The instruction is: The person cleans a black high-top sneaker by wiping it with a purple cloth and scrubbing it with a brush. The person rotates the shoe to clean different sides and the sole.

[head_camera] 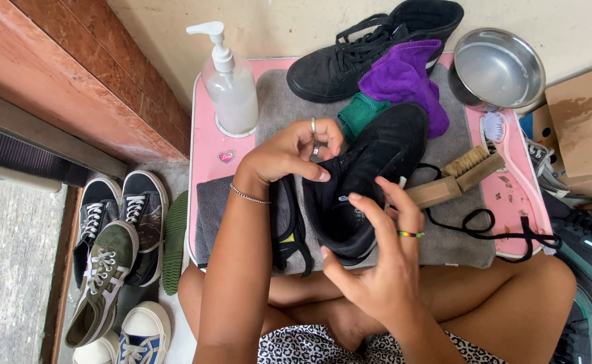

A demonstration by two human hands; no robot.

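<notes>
From the head camera, a black shoe [370, 178] lies on a grey towel [444, 236] on the pink tabletop [210, 145]. The left hand [289, 154] pinches its collar with closed fingers; the right hand [377, 263] hovers beside it, fingers spread, gripping nothing. Its lace [491, 229] already lies pulled out; the brush [454, 176] sits unused, so cleaning seems barely begun.

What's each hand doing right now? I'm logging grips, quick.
Left hand: closed, pinching the collar of the black shoe.
Right hand: open, fingers spread, resting against the shoe's side.
</notes>
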